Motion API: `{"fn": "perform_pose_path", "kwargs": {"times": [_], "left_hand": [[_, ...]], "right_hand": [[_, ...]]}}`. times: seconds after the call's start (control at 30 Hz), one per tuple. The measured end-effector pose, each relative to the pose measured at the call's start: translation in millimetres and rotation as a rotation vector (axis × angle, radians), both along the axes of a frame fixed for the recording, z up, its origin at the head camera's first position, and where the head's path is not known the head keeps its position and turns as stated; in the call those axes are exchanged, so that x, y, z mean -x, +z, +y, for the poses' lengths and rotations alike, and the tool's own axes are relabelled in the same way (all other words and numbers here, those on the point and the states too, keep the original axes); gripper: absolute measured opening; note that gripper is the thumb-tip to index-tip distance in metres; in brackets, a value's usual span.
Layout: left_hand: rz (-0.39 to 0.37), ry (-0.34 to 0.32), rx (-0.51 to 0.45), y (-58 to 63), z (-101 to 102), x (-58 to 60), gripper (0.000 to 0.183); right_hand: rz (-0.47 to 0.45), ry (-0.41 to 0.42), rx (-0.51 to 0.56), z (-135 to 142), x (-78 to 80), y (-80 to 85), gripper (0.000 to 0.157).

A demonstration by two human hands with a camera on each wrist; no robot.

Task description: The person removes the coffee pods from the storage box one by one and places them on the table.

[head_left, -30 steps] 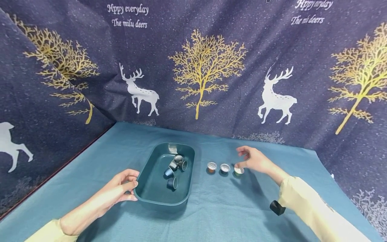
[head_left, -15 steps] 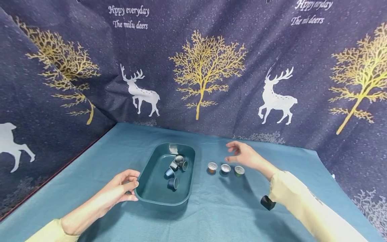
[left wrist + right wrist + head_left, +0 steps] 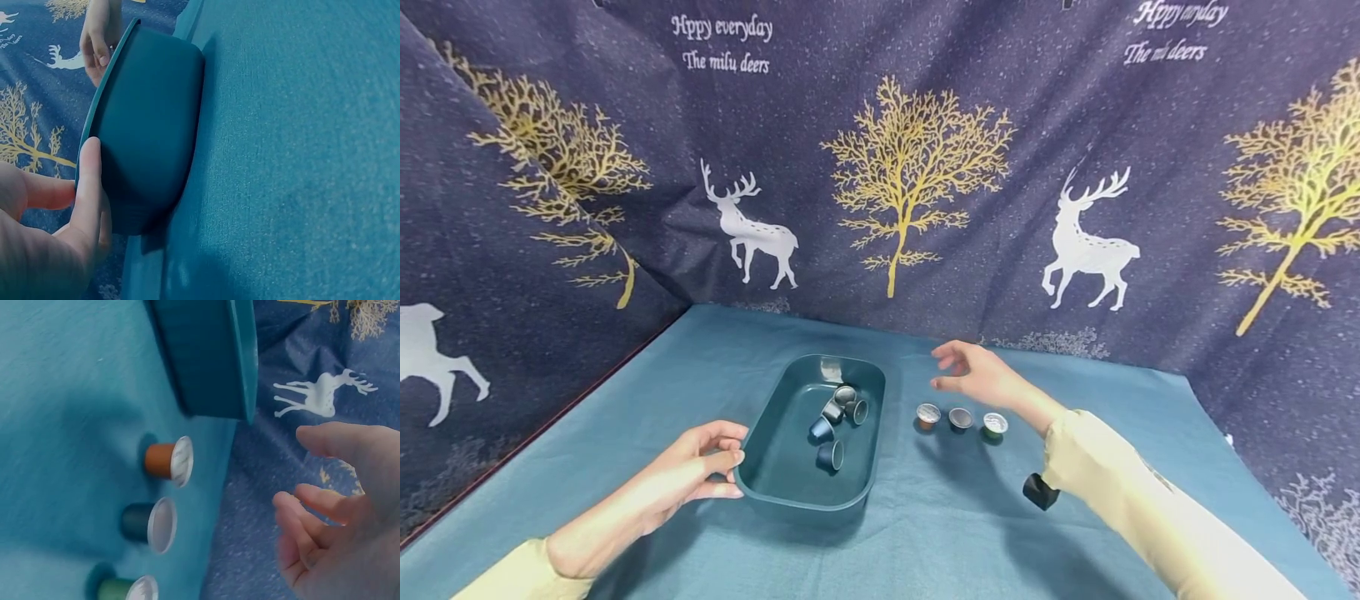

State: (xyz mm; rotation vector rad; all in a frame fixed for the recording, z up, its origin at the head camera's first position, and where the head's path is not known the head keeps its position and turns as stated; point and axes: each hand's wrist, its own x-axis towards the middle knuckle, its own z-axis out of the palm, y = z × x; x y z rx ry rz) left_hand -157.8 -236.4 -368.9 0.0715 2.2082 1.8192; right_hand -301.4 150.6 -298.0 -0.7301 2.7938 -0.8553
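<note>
My left hand (image 3: 696,468) grips the left rim of a dark teal plastic bin (image 3: 801,505). In the left wrist view its thumb and fingers (image 3: 90,178) pinch the wall from both sides. Several coffee capsules lie tipped inside, among them a blue one (image 3: 830,455). Right of the bin stand three more, foil lids up: an orange capsule (image 3: 160,460), a dark green capsule (image 3: 137,522) and a green capsule (image 3: 117,590). My right hand (image 3: 981,377) hovers above and behind this row, fingers loosely bent, holding nothing and touching none of them.
A teal cloth (image 3: 925,517) covers the table. A dark blue curtain (image 3: 820,308) printed with deer and trees hangs along the back and left side. Below my right sleeve shows a black device (image 3: 1041,492) at the wrist.
My right hand has left the green capsule, risen and travelled left along the row. The left hand and bin stay put, and the capsules have not visibly shifted.
</note>
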Motion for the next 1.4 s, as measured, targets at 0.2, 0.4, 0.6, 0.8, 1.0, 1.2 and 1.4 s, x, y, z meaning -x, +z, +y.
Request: {"fn": "perform_pose_path", "kwargs": {"times": [0.2, 0.4, 0.6, 0.8, 1.0, 1.2, 1.4], "left_hand": [[-0.011, 0.014, -0.003, 0.3, 0.1, -1.0, 0.053], [-0.029, 0.043, 0.004, 0.1, 1.7, -1.5, 0.051], [-0.023, 0.033, 0.002, 0.3, 1.9, -0.5, 0.052], [-0.025, 0.021, 0.002, -0.6, 1.2, -0.2, 0.054], [-0.017, 0.026, 0.005, -0.5, 1.0, -0.3, 0.053], [-0.008, 0.021, 0.007, -1.0, 1.5, 0.6, 0.053], [-0.006, 0.028, 0.007, -1.9, 1.8, 0.6, 0.052]], "right_hand": [[-0.023, 0.076, -0.017, -15.0, 2.4, 13.0, 0.05], [-0.081, 0.109, -0.058, -30.5, 5.3, 21.5, 0.053], [-0.165, 0.109, -0.129, -48.3, 6.9, 27.9, 0.051], [-0.196, 0.087, -0.138, -66.5, 7.7, 24.8, 0.049], [-0.172, 0.083, -0.148, -91.2, 14.1, 27.6, 0.04], [-0.193, 0.071, -0.166, -112.1, 21.1, 27.8, 0.031], [-0.202, 0.06, -0.2, -132.4, 19.4, 20.9, 0.035]]}}
